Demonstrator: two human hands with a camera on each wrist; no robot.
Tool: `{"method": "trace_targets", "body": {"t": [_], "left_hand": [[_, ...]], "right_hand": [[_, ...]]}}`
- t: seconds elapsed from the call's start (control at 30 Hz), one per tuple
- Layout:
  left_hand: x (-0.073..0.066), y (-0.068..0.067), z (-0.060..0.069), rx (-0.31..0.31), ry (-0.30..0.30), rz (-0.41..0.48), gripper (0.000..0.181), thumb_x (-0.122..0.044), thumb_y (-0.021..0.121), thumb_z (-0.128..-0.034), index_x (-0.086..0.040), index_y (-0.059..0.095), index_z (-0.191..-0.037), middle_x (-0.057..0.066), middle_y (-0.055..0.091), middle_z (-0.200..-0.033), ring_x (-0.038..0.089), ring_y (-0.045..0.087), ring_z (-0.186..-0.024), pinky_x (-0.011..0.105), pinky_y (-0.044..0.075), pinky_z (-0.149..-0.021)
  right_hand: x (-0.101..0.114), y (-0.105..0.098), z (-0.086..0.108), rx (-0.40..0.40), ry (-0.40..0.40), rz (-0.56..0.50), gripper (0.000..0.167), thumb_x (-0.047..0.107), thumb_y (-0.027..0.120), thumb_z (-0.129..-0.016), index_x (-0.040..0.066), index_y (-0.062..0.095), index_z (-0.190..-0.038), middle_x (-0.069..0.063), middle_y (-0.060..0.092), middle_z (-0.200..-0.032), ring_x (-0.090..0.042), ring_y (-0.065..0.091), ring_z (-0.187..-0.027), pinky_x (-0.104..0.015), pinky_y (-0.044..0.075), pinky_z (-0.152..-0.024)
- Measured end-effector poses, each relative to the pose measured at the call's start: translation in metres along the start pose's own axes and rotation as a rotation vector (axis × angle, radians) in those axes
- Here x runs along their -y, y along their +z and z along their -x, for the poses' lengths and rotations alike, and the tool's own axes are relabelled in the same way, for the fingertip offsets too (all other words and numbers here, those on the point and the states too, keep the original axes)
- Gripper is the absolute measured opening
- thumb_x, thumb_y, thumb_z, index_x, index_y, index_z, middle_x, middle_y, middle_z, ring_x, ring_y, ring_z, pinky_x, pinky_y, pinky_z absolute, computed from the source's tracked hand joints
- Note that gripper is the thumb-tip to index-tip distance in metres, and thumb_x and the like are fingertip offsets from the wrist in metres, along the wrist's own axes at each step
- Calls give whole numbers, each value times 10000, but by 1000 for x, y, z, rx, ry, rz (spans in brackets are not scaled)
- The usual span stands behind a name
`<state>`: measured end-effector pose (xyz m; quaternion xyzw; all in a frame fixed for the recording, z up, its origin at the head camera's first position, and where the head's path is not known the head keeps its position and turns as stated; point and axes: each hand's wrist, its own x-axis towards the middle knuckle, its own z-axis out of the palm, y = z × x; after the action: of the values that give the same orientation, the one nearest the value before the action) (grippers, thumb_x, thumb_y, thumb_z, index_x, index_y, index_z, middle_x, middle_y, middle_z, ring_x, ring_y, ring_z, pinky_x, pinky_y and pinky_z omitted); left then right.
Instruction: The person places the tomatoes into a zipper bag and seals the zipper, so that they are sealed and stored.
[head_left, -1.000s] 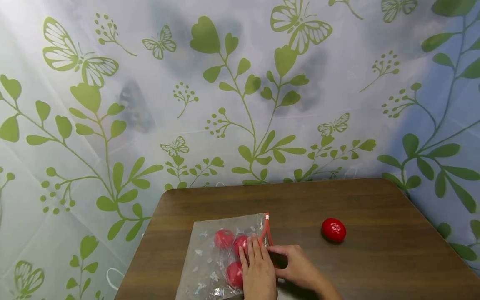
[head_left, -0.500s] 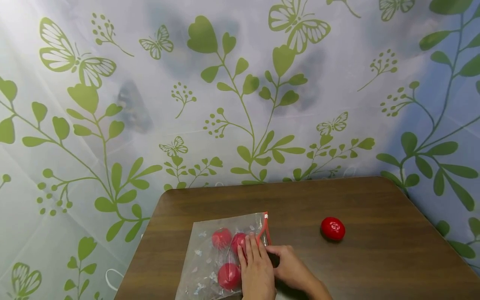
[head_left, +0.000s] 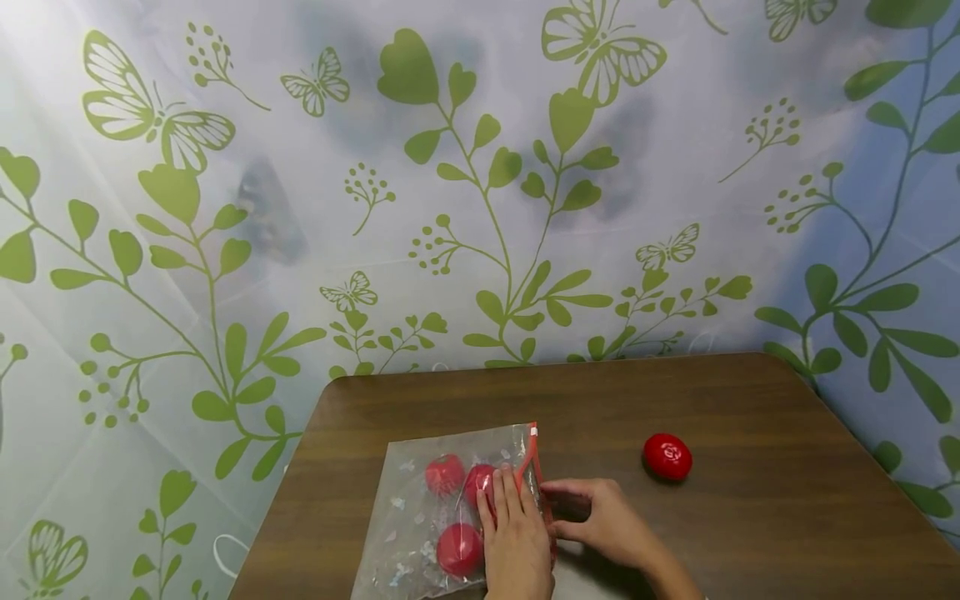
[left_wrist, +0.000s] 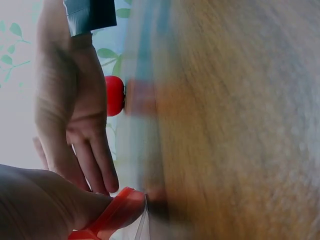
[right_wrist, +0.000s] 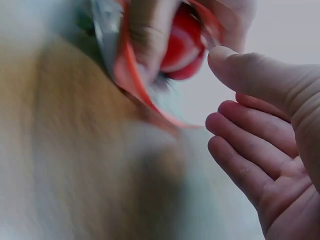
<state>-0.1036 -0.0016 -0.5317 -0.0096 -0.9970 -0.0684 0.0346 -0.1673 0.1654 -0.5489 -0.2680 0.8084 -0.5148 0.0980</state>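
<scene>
A clear plastic zip bag [head_left: 408, 521] with an orange-red closure edge lies flat, its mouth facing right. Inside sit 3 red tomatoes [head_left: 459, 550], one partly covered by the left fingers. My left hand [head_left: 517, 537] lies over the mouth end and holds it; in the right wrist view its thumb [right_wrist: 150, 37] is at the gaping orange edge, with a tomato [right_wrist: 184, 47] behind. My right hand [head_left: 611, 523] is just right of the mouth, fingertips close to the edge. Its thumb and fingers are apart, with nothing between them; whether they touch the edge I cannot tell.
Another red tomato [head_left: 667, 457] sits by itself on the brown wooden table [head_left: 765, 517], beyond and right of the right hand. Behind the table hangs a pale curtain [head_left: 480, 208] printed with green leaves and butterflies.
My right hand has shifted a little to the right, and more of the bag's orange edge shows. The left hand stays on the bag. The lower tomato in it has moved slightly left.
</scene>
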Motion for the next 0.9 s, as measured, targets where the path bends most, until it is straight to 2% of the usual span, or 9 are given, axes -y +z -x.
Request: {"method": "trace_targets", "body": {"t": [0.17, 0.4, 0.47, 0.63, 0.9], "left_hand": [[-1, -1, -1, 21, 1, -10, 1221, -198, 1051, -601, 52, 427, -1620, 276, 344, -1740, 444, 317, -1643, 680, 250, -1318], [-2, -2, -2, 39, -11, -15, 1217, -153, 1047, -582, 35, 440, -1619, 258, 352, -1744, 437, 319, -1647, 667, 244, -1327], [-2, -2, -1, 45, -16, -15, 1223, -143, 1045, -576, 30, 437, -1622, 252, 351, -1746, 434, 316, -1649, 664, 238, -1331], [-1, -1, 0, -2, -1, -39, 1218, -166, 1048, -552, 27, 465, -1604, 252, 386, -1728, 437, 356, -1629, 667, 277, -1315], [0, 0, 2, -35, 14, -51, 1211, -199, 1048, -541, 26, 484, -1589, 250, 412, -1713, 439, 387, -1612, 671, 303, -1303]], "right_hand": [[-3, -19, 9, -19, 9, 16, 547, 247, 909, -915, 22, 735, -1381, -141, 768, -1370, -292, 767, -1237, -276, 608, -1021], [-6, -45, 24, -35, 50, 88, 582, 288, 909, -913, 23, 724, -1396, -127, 766, -1381, -315, 767, -1234, -423, 632, -1010], [-6, -53, 30, -42, 61, 103, 585, 300, 908, -913, 32, 724, -1399, -117, 767, -1383, -330, 766, -1236, -405, 638, -1002], [-8, -71, 45, -72, 88, 163, 580, 338, 907, -910, 72, 734, -1396, -90, 775, -1373, -335, 774, -1216, -289, 630, -968], [-10, -95, 64, -137, 125, 227, 553, 340, 916, -897, 108, 757, -1373, -90, 782, -1356, -259, 788, -1190, -293, 650, -929]]}}
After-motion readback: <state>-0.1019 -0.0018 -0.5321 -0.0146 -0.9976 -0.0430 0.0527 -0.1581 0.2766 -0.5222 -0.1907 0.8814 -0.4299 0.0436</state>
